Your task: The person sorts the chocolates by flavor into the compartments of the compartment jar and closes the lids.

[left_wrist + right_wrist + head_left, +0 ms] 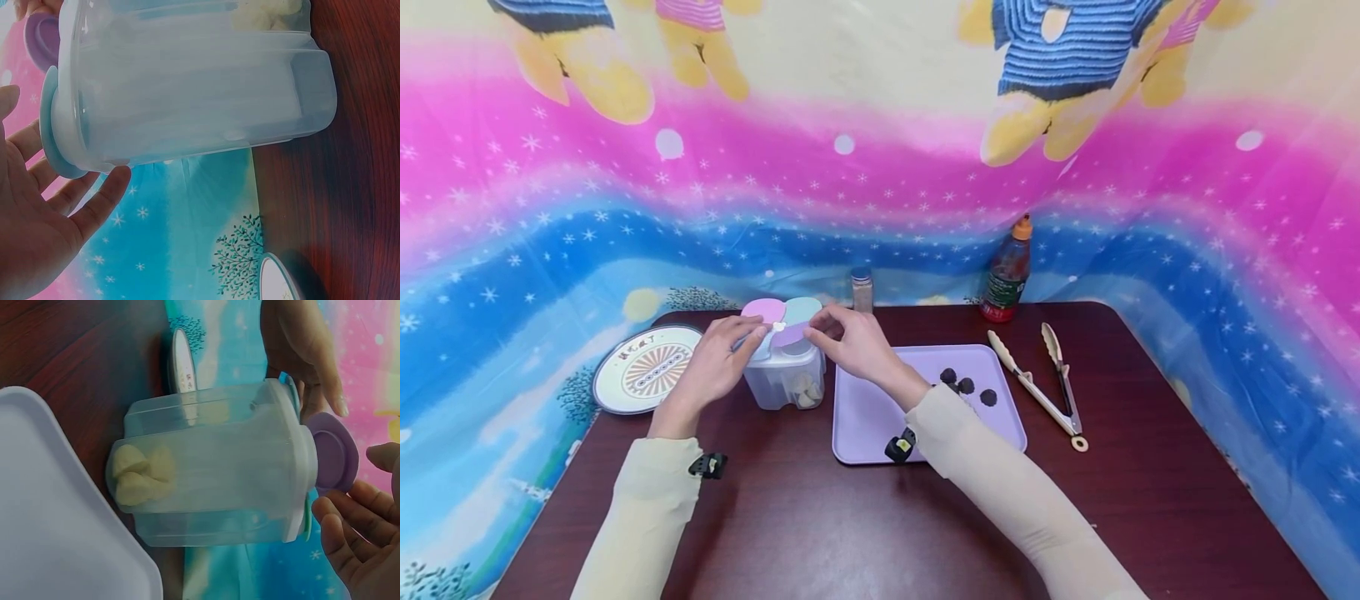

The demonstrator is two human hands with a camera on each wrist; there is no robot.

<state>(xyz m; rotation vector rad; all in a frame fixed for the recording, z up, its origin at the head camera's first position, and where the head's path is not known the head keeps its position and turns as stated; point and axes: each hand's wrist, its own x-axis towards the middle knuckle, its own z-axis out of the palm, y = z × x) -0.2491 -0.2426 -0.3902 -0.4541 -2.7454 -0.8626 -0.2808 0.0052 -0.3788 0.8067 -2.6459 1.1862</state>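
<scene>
A clear storage box point(778, 387) with pink, green, purple and light blue flip lids stands left of the tray. Several pale lumps point(142, 475) lie at the bottom of one compartment. The purple lid point(334, 453) is tilted up from its opening. At that lid's edge are the fingertips of my right hand point(853, 340), its thumb a little apart in the right wrist view. My left hand point(713, 360) rests at the box's other side, by the light blue lid point(49, 125), fingers extended along the rim. Neither palm touches the box.
Right of the box lies a purple tray point(872, 433) with several dark round pieces point(988, 397). Tongs point(1060, 408) lie spread beyond it. At the back stand a sauce bottle point(1006, 279) and a small shaker point(862, 292). A decorated plate point(617, 392) is at left.
</scene>
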